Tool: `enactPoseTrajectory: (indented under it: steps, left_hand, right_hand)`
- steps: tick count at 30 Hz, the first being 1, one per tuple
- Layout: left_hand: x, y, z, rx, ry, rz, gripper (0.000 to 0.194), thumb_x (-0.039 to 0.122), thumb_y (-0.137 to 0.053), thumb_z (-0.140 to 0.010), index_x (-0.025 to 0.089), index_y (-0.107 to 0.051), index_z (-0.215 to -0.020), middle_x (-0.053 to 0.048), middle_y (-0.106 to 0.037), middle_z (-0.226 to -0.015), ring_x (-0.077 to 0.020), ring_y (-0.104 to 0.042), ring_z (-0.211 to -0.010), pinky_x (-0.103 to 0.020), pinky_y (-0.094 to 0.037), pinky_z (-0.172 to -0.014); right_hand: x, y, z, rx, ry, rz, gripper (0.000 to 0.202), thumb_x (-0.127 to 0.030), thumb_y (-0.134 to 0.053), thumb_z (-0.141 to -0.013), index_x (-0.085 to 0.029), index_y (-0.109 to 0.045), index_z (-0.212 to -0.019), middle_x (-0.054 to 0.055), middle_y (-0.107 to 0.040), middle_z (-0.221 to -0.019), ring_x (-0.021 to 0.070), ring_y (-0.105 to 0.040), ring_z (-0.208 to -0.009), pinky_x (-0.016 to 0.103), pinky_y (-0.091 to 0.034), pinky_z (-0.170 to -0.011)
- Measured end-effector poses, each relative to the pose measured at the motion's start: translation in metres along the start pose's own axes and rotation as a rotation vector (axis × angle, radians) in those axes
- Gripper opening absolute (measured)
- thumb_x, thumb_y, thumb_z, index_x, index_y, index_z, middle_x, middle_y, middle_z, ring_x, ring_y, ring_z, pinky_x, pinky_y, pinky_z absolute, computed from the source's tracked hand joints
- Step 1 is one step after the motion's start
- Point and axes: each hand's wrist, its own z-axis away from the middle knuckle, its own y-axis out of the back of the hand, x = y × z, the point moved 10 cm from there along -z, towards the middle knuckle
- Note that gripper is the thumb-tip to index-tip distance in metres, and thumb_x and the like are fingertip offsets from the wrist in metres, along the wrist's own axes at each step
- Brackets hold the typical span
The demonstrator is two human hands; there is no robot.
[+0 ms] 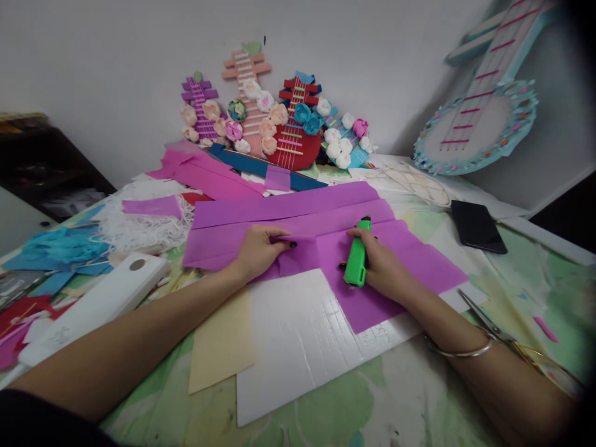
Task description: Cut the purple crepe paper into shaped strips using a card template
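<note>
My left hand (261,251) is closed in a pinch on an edge of purple crepe paper (298,251), lifting a small fold of it. My right hand (384,267) grips a bright green handheld tool (356,254) with a black end; its exact kind I cannot make out. The tool is held over a large purple sheet (367,307). This sheet lies partly on a white board (288,347) with shiny streaks on its surface. Beyond my hands, a long purple strip (279,208) stretches across the table.
Scissors (488,320) lie beside my right forearm, and a black phone (477,226) sits farther back. At left are a white device (102,307), white shredded strands (139,217) and blue paper (65,248). Decorated paper instruments (298,136) lean on the wall. Beige paper (223,347) lies in front.
</note>
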Motion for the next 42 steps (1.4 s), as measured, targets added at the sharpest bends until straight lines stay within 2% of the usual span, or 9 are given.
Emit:
enactPoseTrajectory:
  steps: [6, 16, 23, 29, 37, 42]
  left_hand:
    - [-0.005, 0.006, 0.005, 0.064, 0.036, 0.05, 0.013, 0.02, -0.069, -0.067, 0.017, -0.076, -0.077, -0.002, -0.074, -0.075, -0.0186, -0.066, -0.07, -0.028, -0.051, -0.066]
    - [-0.011, 0.008, 0.009, 0.071, 0.052, 0.111, 0.013, 0.023, -0.07, -0.065, 0.018, -0.075, -0.077, -0.002, -0.073, -0.075, -0.0178, -0.065, -0.067, -0.028, -0.052, -0.064]
    - [-0.002, 0.002, 0.007, 0.036, 0.009, 0.101, 0.01, 0.025, -0.069, -0.067, 0.017, -0.072, -0.073, -0.001, -0.07, -0.07, -0.0157, -0.062, -0.063, -0.025, -0.049, -0.059]
    - [0.004, 0.0, 0.005, 0.037, -0.059, 0.093, 0.009, 0.021, -0.064, -0.069, 0.016, -0.07, -0.074, -0.001, -0.068, -0.071, -0.0146, -0.061, -0.066, -0.024, -0.048, -0.062]
    - [0.023, -0.008, 0.005, -0.006, -0.165, 0.039, 0.023, 0.011, -0.052, -0.069, 0.016, -0.072, -0.079, -0.001, -0.07, -0.076, -0.0157, -0.064, -0.072, -0.024, -0.05, -0.065]
    - [0.026, -0.003, 0.006, 0.027, -0.196, 0.046, 0.024, 0.011, -0.052, -0.069, 0.017, -0.073, -0.08, -0.002, -0.072, -0.078, -0.0168, -0.066, -0.074, -0.026, -0.051, -0.067]
  right_hand:
    - [0.0, 0.0, 0.0, 0.012, 0.023, 0.021, 0.053, -0.034, -0.061, -0.081, -0.019, -0.038, -0.126, 0.003, -0.06, -0.073, 0.0254, -0.059, -0.073, 0.038, -0.04, -0.073]
    - [-0.001, 0.0, 0.0, 0.028, 0.055, 0.025, 0.051, -0.03, -0.06, -0.08, -0.018, -0.038, -0.126, 0.001, -0.057, -0.07, 0.0255, -0.058, -0.073, 0.039, -0.039, -0.074]
    - [0.001, -0.001, 0.0, 0.021, 0.05, 0.027, 0.052, -0.032, -0.061, -0.081, -0.018, -0.039, -0.126, 0.002, -0.057, -0.071, 0.025, -0.057, -0.074, 0.038, -0.039, -0.073]
    - [0.001, -0.002, 0.0, 0.013, 0.043, 0.031, 0.053, -0.032, -0.061, -0.081, -0.019, -0.038, -0.127, 0.001, -0.057, -0.071, 0.025, -0.058, -0.075, 0.039, -0.039, -0.076]
    - [0.0, -0.001, 0.001, -0.003, 0.029, 0.053, 0.054, -0.03, -0.06, -0.081, -0.019, -0.037, -0.129, 0.002, -0.058, -0.072, 0.0257, -0.058, -0.076, 0.039, -0.04, -0.076]
    - [-0.001, 0.001, 0.001, 0.01, 0.038, 0.053, 0.055, -0.031, -0.061, -0.081, -0.018, -0.037, -0.129, 0.002, -0.058, -0.071, 0.0254, -0.058, -0.073, 0.039, -0.041, -0.075]
